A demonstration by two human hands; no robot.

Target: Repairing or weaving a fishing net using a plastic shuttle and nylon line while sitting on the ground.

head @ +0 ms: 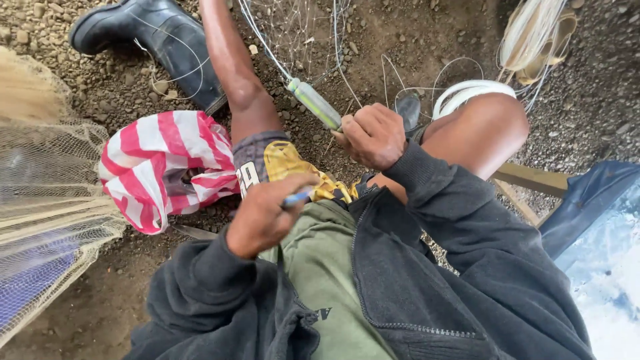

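Observation:
My right hand (372, 135) is closed around the end of a greenish net float (315, 103) tied to the rope edge of a thin fishing net (293, 33) that runs up and away between my legs. My left hand (267, 217) sits lower, over my lap, with its fingers pinched on a thin blue netting needle (297, 197). Both arms wear dark jacket sleeves. My bare knees stick out on either side of the float.
A black rubber boot (153, 37) is on my left foot on gravelly ground. A red-and-white striped cloth (160, 167) lies beside my left thigh. Piled netting (47, 200) fills the left edge. White line coils (470, 93) lie by my right knee; a blue sheet (593, 200) at right.

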